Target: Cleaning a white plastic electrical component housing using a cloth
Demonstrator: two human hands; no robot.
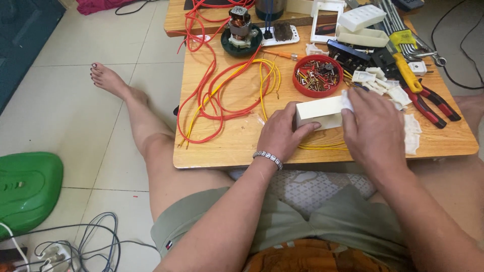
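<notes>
Floor [106, 95]: pale tiles are running under you; a green plastic cover [27, 189] is getting cut off at the left edge.
Table [237, 146]: low wooden top is carrying red wires [212, 95], a red dish of screws [317, 75] and red-handled pliers [428, 103].
Box [320, 112]: you are gripping this white box at the near edge; its right end is hiding.
Left hand [280, 133]: closing around the box.
Right hand [373, 128]: covering the box end; finger spread is hard to tell.

1 white box [320, 112], 2 pliers [428, 98]
</notes>
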